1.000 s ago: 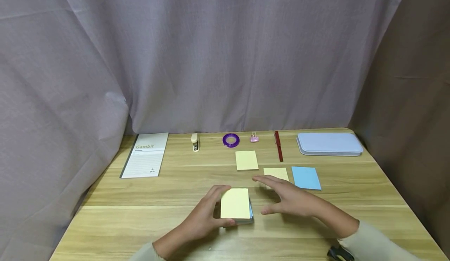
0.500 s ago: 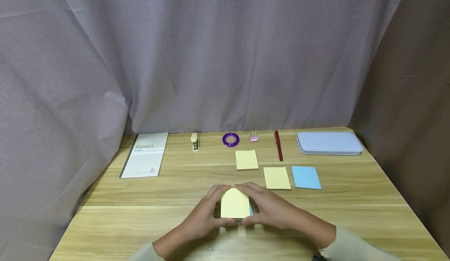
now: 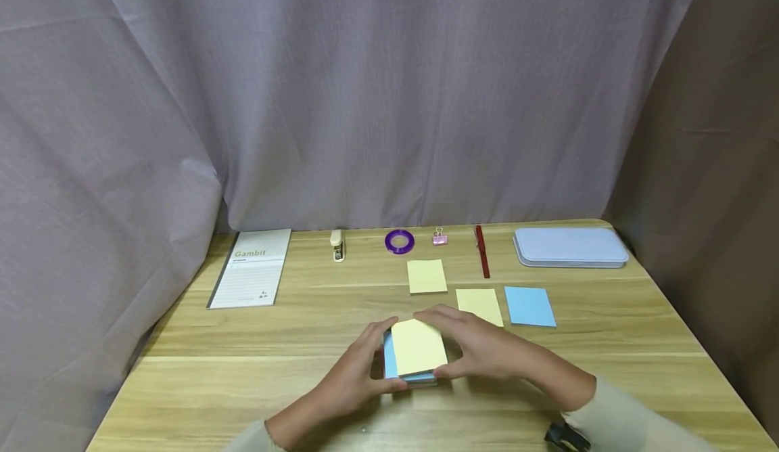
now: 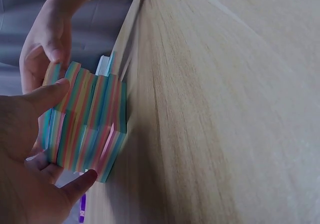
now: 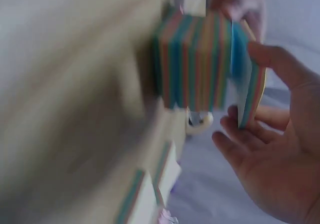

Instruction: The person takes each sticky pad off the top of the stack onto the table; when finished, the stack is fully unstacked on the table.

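A tall stack of sticky note pads point(image 4: 92, 121) with striped, multicoloured edges stands on the table in front of me. My left hand point(image 3: 348, 379) holds the stack from its left side, thumb at the near face and fingers at the far one. My right hand point(image 3: 489, 348) pinches the top sticky note pad point(image 3: 420, 346), which has a yellow upper sheet. In the right wrist view this pad is tilted, with a gap between it and the stack. Beneath it, a blue sheet point(image 3: 390, 364) shows on the stack's top.
Two yellow sticky note pads point(image 3: 427, 277) and a blue one point(image 3: 529, 306) lie beyond my hands. Along the back are a notebook point(image 3: 251, 269), a small stapler point(image 3: 337, 246), a purple tape roll point(image 3: 391, 242), a pink binder clip point(image 3: 440, 238), a red pen point(image 3: 483, 252) and a pale case point(image 3: 570, 247).
My right hand came in from the right to the stack and took hold of the top pad. That pad has shifted right, uncovering blue beneath. The left hand stays in place.
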The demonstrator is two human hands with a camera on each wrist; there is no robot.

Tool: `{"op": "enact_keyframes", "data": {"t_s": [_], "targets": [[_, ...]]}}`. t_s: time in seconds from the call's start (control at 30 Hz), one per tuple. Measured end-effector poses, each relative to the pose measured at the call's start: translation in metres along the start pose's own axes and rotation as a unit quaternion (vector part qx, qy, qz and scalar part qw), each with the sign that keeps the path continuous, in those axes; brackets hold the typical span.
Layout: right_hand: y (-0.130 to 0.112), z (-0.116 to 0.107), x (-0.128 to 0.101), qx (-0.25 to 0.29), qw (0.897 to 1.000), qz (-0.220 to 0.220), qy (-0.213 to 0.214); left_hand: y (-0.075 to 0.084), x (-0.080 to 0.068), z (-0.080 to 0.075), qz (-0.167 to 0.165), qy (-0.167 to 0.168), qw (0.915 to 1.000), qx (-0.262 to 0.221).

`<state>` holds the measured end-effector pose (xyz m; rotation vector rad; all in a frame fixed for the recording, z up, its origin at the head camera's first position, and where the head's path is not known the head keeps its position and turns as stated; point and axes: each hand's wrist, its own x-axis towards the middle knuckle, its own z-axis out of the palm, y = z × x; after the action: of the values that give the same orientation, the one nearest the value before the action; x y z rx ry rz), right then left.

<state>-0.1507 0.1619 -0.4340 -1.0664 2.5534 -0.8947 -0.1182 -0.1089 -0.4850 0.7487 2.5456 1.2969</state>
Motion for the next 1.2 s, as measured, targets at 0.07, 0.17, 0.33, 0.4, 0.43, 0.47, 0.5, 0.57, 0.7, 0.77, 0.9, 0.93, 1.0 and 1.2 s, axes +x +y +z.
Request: {"op": "enact_keyframes", "data": {"t_s": [0.07, 0.17, 0.33, 0.4, 0.43, 0.47, 0.5, 0.57, 0.7, 0.77, 0.9, 0.93, 1.0, 1.2], "targets": [[0.005, -0.013, 0.002, 0.004, 1.000, -0.002, -0.003, 0.000, 0.000, 0.000, -0.011, 0.005, 0.9999, -0.001], [0.015, -0.034, 0.009, 0.025, 1.000, 0.006, 0.006, -0.001, 0.001, 0.001, -0.015, 0.009, 0.9998, -0.012], [0.033, -0.050, 0.044, 0.045, 0.999, 0.012, 0.027, -0.003, 0.002, 0.001, 0.016, 0.011, 0.9998, -0.006], [0.040, -0.046, 0.065, 0.041, 0.999, 0.014, 0.025, -0.003, 0.002, 0.001, 0.027, 0.012, 0.9996, -0.003], [0.044, -0.042, 0.075, 0.034, 0.999, 0.015, 0.023, -0.002, 0.002, 0.000, 0.030, 0.010, 0.9995, -0.006], [0.047, -0.038, 0.086, 0.029, 0.999, 0.014, 0.018, -0.002, 0.002, 0.000, 0.030, 0.009, 0.9995, -0.008], [0.051, -0.032, 0.096, 0.022, 1.000, 0.014, 0.012, -0.002, 0.003, 0.000, 0.031, 0.009, 0.9994, -0.010], [0.057, -0.022, 0.115, 0.010, 1.000, 0.017, 0.001, -0.002, 0.003, 0.000, 0.032, 0.007, 0.9994, -0.011], [0.068, -0.004, 0.141, -0.010, 1.000, 0.018, -0.010, -0.001, 0.004, 0.000, 0.032, 0.007, 0.9994, -0.005], [0.070, 0.003, 0.148, -0.024, 0.999, 0.020, -0.012, -0.001, 0.004, 0.000, 0.034, 0.009, 0.9994, -0.003], [0.071, 0.011, 0.153, -0.062, 0.998, 0.022, -0.019, -0.001, 0.004, 0.000, 0.034, 0.010, 0.9994, 0.001], [0.071, 0.012, 0.153, -0.070, 0.997, 0.027, -0.021, -0.001, 0.004, 0.000, 0.033, 0.010, 0.9994, 0.000], [0.071, 0.013, 0.154, -0.075, 0.996, 0.034, -0.023, -0.001, 0.004, -0.001, 0.030, 0.009, 0.9995, 0.001], [0.068, 0.009, 0.153, -0.085, 0.994, 0.060, -0.039, -0.002, 0.004, -0.001, 0.027, 0.010, 0.9996, -0.003]]}}
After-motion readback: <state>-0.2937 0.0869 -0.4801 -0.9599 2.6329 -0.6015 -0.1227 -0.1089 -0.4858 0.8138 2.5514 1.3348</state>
